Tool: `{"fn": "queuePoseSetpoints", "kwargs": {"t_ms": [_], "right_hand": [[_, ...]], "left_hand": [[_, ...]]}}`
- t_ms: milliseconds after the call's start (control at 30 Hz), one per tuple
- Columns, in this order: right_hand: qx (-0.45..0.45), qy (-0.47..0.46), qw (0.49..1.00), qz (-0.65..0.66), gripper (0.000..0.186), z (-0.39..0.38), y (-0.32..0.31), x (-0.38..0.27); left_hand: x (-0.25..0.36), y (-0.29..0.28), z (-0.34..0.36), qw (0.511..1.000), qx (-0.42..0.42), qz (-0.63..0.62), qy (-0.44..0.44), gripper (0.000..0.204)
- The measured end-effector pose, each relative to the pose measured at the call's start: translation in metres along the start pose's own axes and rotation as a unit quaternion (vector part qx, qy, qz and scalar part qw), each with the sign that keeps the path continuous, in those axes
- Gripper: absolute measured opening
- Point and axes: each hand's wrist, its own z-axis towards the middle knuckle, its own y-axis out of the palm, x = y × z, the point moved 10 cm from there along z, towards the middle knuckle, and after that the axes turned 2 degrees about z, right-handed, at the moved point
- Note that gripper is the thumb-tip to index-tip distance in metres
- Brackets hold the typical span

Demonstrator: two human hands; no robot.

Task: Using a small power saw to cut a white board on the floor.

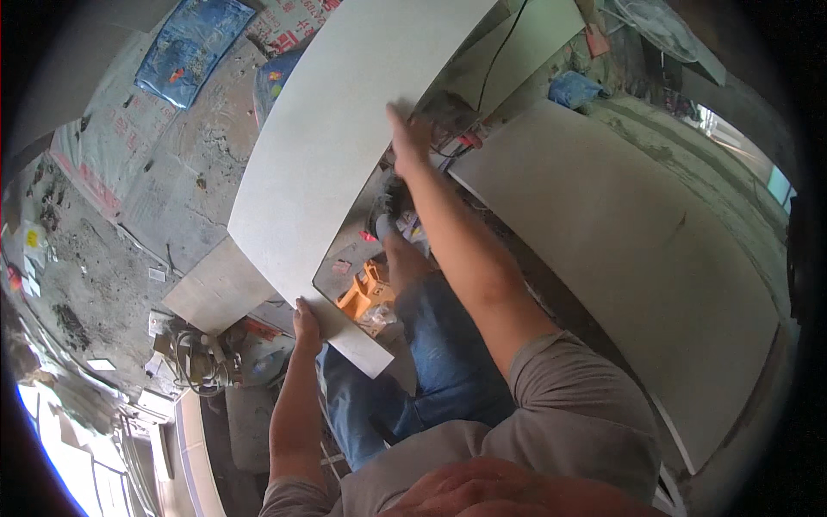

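A long pale tile (336,112) stretches in front of me, its far end past the top of the view. A rectangular notch is cut from its near right side, leaving a narrow strip toward my knees. My left hand (306,327) grips the left edge beside that strip, its thumb on top and the other fingers mostly hidden underneath. Farther out, my right hand (409,142) holds the right edge, slightly blurred, with the fingers partly hidden at the rim.
Another large pale tile (629,267) lies to the right. Below the notch are an orange plastic tool case (366,293) and my shoe. A machine with cables (202,358) sits at lower left. A blue plastic bag (189,47) lies on the dusty floor at far left.
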Motion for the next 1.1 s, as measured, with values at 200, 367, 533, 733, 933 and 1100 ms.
{"fn": "queuePoseSetpoints", "kwargs": {"t_ms": [200,367,533,733,933,1100], "right_hand": [[0.019,0.086,0.985,-0.147,0.067,0.013,-0.017,-0.025],[0.006,0.048,0.998,-0.041,0.057,0.034,-0.016,-0.006],[-0.023,0.012,0.999,-0.048,0.043,0.048,-0.005,0.003],[-0.053,-0.189,0.973,-0.118,0.05,0.056,0.004,-0.005],[-0.005,-0.065,0.993,-0.103,0.073,0.113,-0.04,-0.013],[0.199,-0.135,0.966,-0.093,0.059,0.307,-0.186,-0.108]], "left_hand": [[0.01,0.012,-0.019,0.996,0.088,-0.026,0.022,0.062],[0.109,0.03,-0.068,0.77,0.42,0.385,0.288,0.081],[0.294,0.245,-0.142,0.656,0.156,0.533,0.511,0.106],[0.35,0.315,-0.098,0.652,0.153,0.666,0.328,0.105],[0.347,0.324,-0.087,0.528,0.214,0.692,0.444,0.102],[0.348,0.376,-0.094,0.565,0.185,0.695,0.405,0.101]]}}
